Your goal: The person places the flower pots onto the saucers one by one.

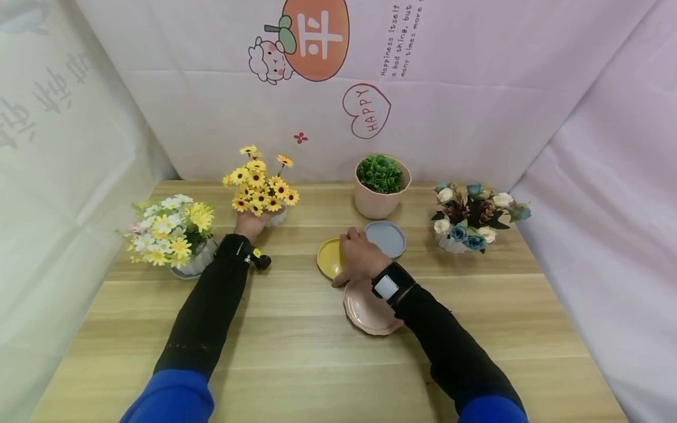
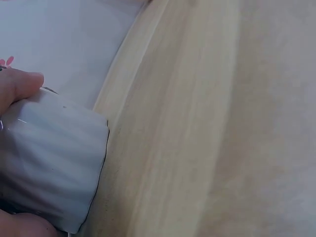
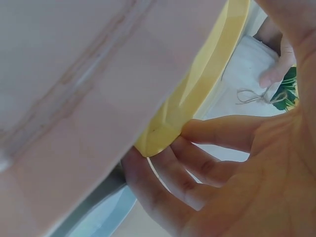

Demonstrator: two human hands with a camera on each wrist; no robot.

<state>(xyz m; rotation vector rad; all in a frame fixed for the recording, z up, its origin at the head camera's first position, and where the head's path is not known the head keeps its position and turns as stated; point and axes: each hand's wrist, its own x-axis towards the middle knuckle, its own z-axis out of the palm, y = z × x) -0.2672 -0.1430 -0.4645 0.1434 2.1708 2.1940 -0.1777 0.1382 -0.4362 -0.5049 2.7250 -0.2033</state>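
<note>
My left hand [image 1: 252,223] grips a white ribbed pot [image 2: 49,158] of yellow daisies [image 1: 261,187] near the back of the wooden table [image 1: 296,346]; in the left wrist view a fingertip [image 2: 19,83] presses the pot's rim. My right hand [image 1: 361,254] holds a yellow saucer [image 1: 329,257] by its edge, fingers [image 3: 197,163] curled under its rim [image 3: 197,89]. A grey saucer [image 1: 388,238] lies just behind that hand. Under the right wrist sits a pink saucer [image 1: 365,311].
A pink pot with a green succulent [image 1: 379,187] stands at the back centre. A white pot of blue and cream roses [image 1: 473,218] is at the right. A mixed daisy pot [image 1: 171,234] sits at the left edge. Cloth walls surround the table.
</note>
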